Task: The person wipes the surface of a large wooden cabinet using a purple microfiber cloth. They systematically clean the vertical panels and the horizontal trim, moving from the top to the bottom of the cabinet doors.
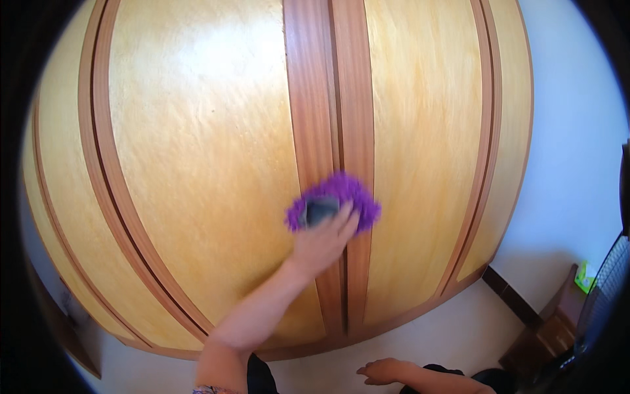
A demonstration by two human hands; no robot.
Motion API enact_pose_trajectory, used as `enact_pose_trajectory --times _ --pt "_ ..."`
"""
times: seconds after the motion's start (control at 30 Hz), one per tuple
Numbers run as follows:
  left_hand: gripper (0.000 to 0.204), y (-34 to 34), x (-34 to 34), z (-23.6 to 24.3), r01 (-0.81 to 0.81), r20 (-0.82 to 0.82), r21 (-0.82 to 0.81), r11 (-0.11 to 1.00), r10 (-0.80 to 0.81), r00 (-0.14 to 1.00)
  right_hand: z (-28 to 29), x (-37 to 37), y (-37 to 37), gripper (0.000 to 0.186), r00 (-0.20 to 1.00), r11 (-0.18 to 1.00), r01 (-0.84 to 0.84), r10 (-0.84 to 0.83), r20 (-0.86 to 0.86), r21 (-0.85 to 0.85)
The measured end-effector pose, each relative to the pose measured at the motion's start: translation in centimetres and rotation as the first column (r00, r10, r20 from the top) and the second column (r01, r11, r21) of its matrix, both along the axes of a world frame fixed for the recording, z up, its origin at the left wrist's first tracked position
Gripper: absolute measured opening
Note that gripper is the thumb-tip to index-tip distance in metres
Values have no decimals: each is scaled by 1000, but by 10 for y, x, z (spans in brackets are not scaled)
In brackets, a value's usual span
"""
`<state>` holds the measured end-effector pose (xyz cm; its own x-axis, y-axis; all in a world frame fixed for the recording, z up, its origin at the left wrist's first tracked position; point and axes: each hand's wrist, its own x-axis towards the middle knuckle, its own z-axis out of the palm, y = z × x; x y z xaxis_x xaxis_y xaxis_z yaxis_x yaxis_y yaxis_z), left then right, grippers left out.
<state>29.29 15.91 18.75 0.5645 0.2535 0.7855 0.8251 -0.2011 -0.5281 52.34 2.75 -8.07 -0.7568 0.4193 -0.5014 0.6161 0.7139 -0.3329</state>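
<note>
My left hand (321, 241) reaches up and forward, its fingers closed on a fluffy purple cleaning mitt (357, 190) with a dark grey back. The mitt lies against the wooden wardrobe doors (210, 164), over the reddish-brown upright strips where two doors meet. The hand and mitt look slightly blurred. Low at the right, my right hand (380, 372) hangs in front of me with loosely bent fingers, holding nothing. It is apart from the doors and the mitt.
Yellowish door panels with brown frames fill most of the view. A white wall (571, 118) stands to the right. At the lower right are a small brown cabinet (541, 341), a green package (584, 277) and a dark mesh fan guard (607, 282). Pale floor (453, 328) runs below.
</note>
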Motion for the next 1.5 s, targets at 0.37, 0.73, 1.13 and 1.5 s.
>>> enact_pose_trajectory --times 0.37,0.73,1.13,1.5 --pt "43 -70 -121 -88 -155 64 -166 974 168 984 -31 46 77 42 775 949 279 -313 -548 -148" --pt "46 -93 25 -49 878 993 -19 478 -92 72 142 -38 16 40 -280 531 -362 -846 -454 -766" --pt "60 -154 -11 -113 641 844 -299 707 -117 524 281 -37 103 45 -302 622 780 268 -915 -75" --pt "48 -160 -64 -167 423 883 -271 864 48 468 246 102 268 57 52 -168 986 292 -955 2"
